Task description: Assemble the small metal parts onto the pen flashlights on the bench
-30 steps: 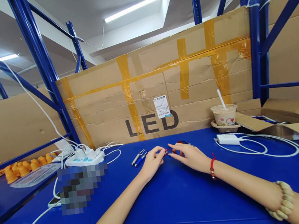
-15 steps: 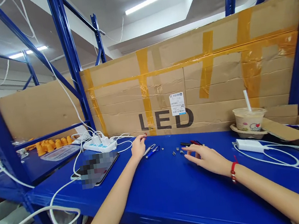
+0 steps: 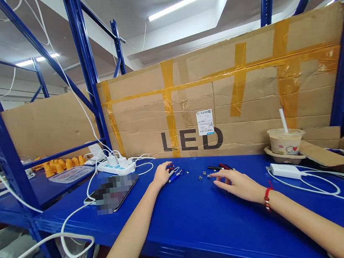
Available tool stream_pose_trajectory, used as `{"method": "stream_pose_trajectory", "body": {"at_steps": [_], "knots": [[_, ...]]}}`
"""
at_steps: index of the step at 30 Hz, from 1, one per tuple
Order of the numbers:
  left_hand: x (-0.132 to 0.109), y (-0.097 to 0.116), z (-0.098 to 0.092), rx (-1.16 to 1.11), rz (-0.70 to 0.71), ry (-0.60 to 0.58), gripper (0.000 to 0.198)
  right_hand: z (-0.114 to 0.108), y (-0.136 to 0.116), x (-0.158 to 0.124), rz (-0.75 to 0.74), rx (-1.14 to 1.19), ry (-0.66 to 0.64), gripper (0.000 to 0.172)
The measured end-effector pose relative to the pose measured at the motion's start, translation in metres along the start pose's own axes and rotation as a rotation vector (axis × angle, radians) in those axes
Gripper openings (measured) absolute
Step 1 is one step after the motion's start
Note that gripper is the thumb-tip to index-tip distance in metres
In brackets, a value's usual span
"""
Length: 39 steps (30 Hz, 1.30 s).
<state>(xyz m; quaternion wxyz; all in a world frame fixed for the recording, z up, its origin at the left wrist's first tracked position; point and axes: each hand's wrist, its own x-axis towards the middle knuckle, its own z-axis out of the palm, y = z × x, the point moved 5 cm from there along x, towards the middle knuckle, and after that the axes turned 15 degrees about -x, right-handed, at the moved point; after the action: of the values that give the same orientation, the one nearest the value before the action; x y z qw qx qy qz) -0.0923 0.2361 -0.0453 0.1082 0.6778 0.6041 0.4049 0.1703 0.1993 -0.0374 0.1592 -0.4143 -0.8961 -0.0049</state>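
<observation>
My left hand (image 3: 161, 176) is closed at the back of the blue tabletop, with a small red object (image 3: 172, 166) at its fingertips, mostly hidden by the fingers. Right beside it lie a blue pen-like keychain piece (image 3: 175, 176) with a clip and a silver one (image 3: 172, 173). My right hand (image 3: 238, 183) rests palm down, its fingers apart and holding nothing. Close to its index fingertip are several tiny shiny metal pieces (image 3: 200, 177). A black pen-like piece (image 3: 215, 167) and a dark red one (image 3: 225, 166) lie just behind that hand.
A tablet or phone (image 3: 131, 186), partly blurred, lies at left before a white power strip (image 3: 116, 167) with cables. On the right are a white charger (image 3: 285, 170) with looped cable and a lidded drink cup (image 3: 287, 141). A cardboard sheet (image 3: 145, 115) stands along the back.
My left hand has come down towards the blue and silver keychain pieces, bringing the small red object nearer to them. My right hand stays almost still. The camera view has shifted slightly.
</observation>
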Motion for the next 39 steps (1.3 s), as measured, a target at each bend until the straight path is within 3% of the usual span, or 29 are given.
{"method": "stream_pose_trajectory", "body": {"at_steps": [4, 8, 14, 18, 22, 27, 39], "knots": [[-0.005, 0.008, -0.004, 0.038, 0.004, 0.044, 0.031, -0.001, 0.0, -0.002, 0.008, 0.001, -0.027, 0.041], [-0.014, 0.03, -0.006, 0.088, 0.053, 0.074, 0.027, -0.003, -0.002, -0.003, -0.003, -0.03, -0.027, 0.04], [-0.025, 0.059, 0.007, 0.144, 0.181, -0.035, 0.026, -0.002, -0.002, -0.003, -0.026, -0.011, -0.03, 0.037], [-0.026, 0.058, 0.014, 0.192, 0.158, -0.074, 0.025, -0.004, -0.001, -0.004, -0.006, -0.016, -0.029, 0.033], [-0.025, 0.05, 0.016, 0.243, 0.066, -0.087, 0.043, -0.005, -0.001, -0.004, -0.007, -0.015, -0.029, 0.03], [-0.023, 0.041, 0.016, 0.322, -0.021, -0.136, 0.037, -0.004, -0.001, -0.004, -0.026, 0.003, -0.01, 0.032], [-0.019, 0.031, 0.001, 0.474, -0.098, -0.043, 0.036, -0.006, 0.001, -0.004, -0.005, -0.006, -0.045, 0.032]]}}
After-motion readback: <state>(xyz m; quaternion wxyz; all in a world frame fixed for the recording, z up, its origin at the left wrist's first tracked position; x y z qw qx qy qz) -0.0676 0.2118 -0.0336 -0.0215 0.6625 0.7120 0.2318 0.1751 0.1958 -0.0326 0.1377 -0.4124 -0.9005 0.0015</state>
